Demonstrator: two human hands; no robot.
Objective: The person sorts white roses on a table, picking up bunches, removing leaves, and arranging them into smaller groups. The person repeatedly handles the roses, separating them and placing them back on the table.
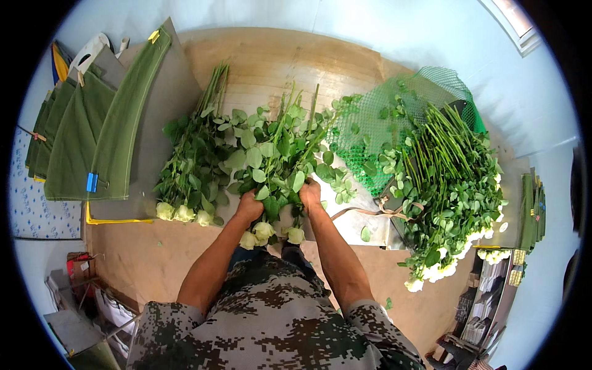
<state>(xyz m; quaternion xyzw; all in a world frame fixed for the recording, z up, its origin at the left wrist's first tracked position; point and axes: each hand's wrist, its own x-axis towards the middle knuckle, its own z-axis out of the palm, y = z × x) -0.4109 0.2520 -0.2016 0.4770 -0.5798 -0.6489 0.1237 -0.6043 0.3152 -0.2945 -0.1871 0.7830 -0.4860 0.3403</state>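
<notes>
Several long-stemmed white roses (262,154) lie across the table in front of me, blooms toward my body and cut stems pointing away. My left hand (249,207) is closed at the left side of their leafy stems, just above two blooms. On the right side, my right hand (310,193) has its fingers curled round stems and leaves, above another bloom (295,235). Leaves hide most of both hands' fingertips. A smaller bunch of white roses (194,160) rests to the left, its blooms at the table's near edge.
At right, a large heap of white roses (447,160) lies partly on green plastic mesh (388,102), blooms overhanging the near edge. A brown strap (382,211) lies beside it. Green cloths (132,123) hang from an upright panel at left. A shelf rack (484,302) stands lower right.
</notes>
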